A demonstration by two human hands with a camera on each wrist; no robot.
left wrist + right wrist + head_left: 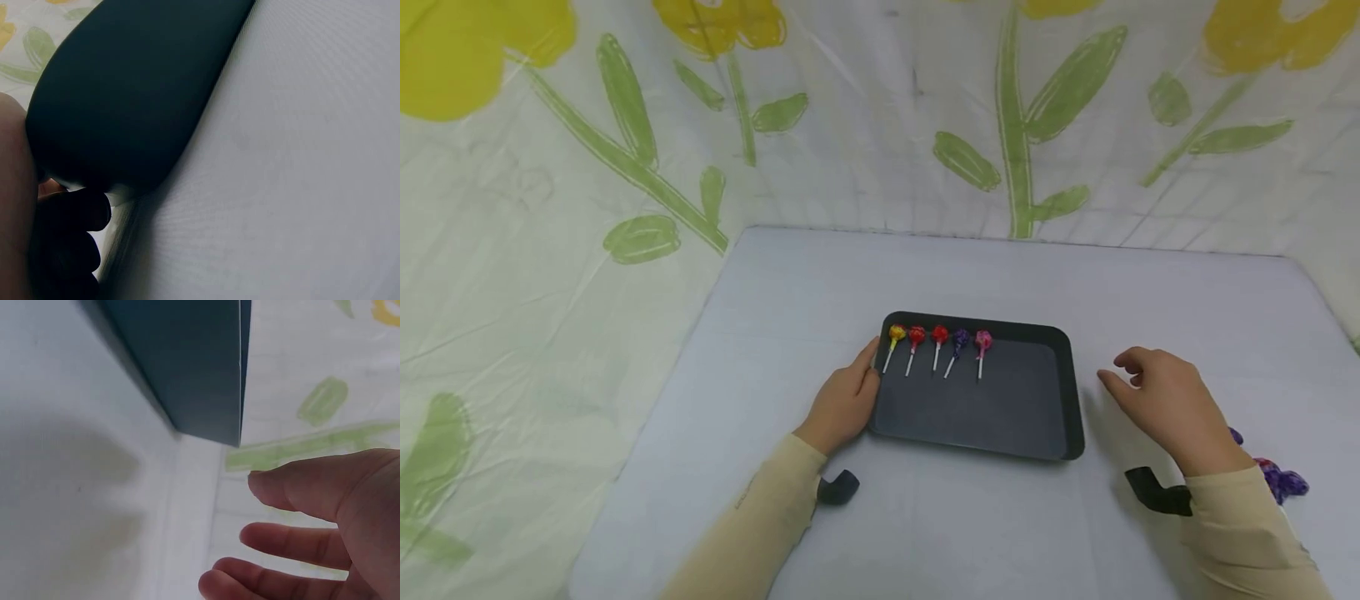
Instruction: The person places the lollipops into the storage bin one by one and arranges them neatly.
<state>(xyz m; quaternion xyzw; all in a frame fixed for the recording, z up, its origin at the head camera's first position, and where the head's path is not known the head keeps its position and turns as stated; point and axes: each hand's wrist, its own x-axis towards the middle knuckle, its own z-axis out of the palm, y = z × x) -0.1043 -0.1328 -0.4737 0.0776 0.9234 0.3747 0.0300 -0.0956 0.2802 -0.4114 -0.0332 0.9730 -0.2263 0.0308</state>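
Note:
A dark grey rectangular tray [970,417] lies on the table, with several lollipops in a row along its far left part. From the left they are yellow [897,333], red [916,335], red [939,333], purple [960,338] and pink [983,340], their white sticks toward me. My left hand [842,404] grips the tray's left edge; in the left wrist view its fingers [75,212] bend beside and below the tray wall. To the right of the tray my right hand [1172,408] hovers with loosely bent, parted fingers, holding nothing.
More wrapped lollipops [1291,483], purple and red, lie at the right, partly hidden by my right forearm. The white table [970,517] meets a hanging cloth [865,183] painted with flowers at its back and left. Black wrist straps [838,487] stick out from the sleeves.

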